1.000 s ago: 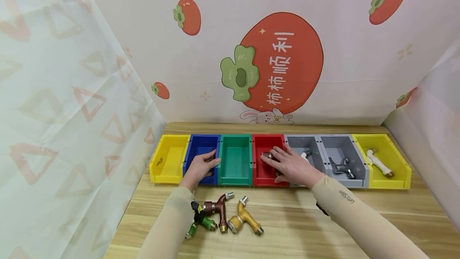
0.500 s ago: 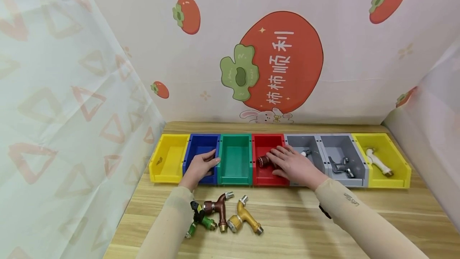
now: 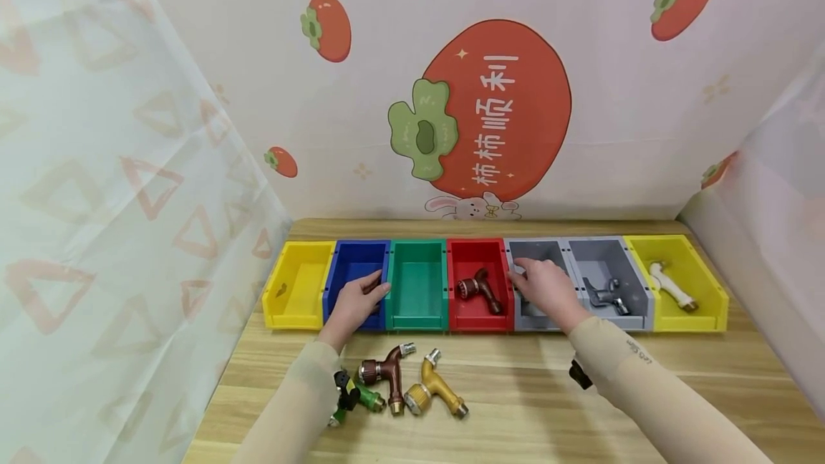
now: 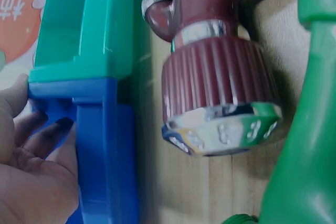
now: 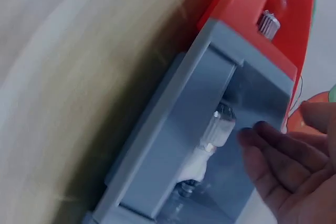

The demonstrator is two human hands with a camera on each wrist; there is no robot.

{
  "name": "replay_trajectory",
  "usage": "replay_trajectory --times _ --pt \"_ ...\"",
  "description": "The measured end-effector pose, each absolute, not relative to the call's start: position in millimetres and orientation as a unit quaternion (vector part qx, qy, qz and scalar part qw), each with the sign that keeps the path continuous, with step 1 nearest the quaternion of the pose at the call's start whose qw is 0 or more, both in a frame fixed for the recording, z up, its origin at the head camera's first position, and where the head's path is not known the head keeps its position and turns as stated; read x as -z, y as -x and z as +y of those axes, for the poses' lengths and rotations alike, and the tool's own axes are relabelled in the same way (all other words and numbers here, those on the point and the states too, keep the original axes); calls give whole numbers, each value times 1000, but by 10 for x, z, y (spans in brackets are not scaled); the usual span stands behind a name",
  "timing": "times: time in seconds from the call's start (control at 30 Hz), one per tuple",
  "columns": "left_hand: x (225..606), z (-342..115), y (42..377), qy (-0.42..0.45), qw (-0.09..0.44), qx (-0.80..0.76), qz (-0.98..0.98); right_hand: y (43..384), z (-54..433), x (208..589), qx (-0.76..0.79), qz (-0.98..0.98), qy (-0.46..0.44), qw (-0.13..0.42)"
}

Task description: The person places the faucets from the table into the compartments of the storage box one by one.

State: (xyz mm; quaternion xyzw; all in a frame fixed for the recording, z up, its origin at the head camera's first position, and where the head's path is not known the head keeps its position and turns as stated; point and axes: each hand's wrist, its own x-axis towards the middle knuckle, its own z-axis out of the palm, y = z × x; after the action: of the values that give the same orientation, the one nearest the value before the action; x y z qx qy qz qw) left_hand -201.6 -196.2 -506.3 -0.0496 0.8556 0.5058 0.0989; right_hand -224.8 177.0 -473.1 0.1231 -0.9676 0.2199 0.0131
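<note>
My left hand point(image 3: 353, 304) rests at the blue bin point(image 3: 361, 253), its thumb by the wall shared with the green bin point(image 3: 419, 274) and its loosely bent fingers inside. My right hand point(image 3: 548, 291) is over the left grey bin point(image 3: 535, 253), bent fingers apart and holding nothing. Beneath it lies a white tap point(image 5: 197, 163) with a clear ribbed end, partly hidden in the head view. A dark brown tap point(image 3: 480, 291) lies in the red bin point(image 3: 477, 253). On the table are a brown tap point(image 3: 387, 376), a gold tap point(image 3: 438, 387) and green tap pieces point(image 3: 369, 398), partly behind my left arm.
The right grey bin point(image 3: 599, 253) holds a dark grey tap point(image 3: 607, 296). A white tap point(image 3: 672, 286) lies in the right yellow bin point(image 3: 690, 263). Another yellow bin point(image 3: 303, 281) ends the row on the left. Behind the bins stands a printed backdrop point(image 3: 361, 92).
My right hand has let go of the brown tap, leaving it in the red bin, and moved right over the left grey bin. My left hand stays at the blue bin.
</note>
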Motion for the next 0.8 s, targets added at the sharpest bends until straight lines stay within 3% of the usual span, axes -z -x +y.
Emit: replay_trajectory --times 0.47,0.8 --pt "4627 -1795 1662 -9 42 -350 936 2339 1814 4739 -378 -915 -15 -139" --pt "4542 -1491 1141 -112 124 -246 955 2365 1832 4747 -394 -904 -5 -167"
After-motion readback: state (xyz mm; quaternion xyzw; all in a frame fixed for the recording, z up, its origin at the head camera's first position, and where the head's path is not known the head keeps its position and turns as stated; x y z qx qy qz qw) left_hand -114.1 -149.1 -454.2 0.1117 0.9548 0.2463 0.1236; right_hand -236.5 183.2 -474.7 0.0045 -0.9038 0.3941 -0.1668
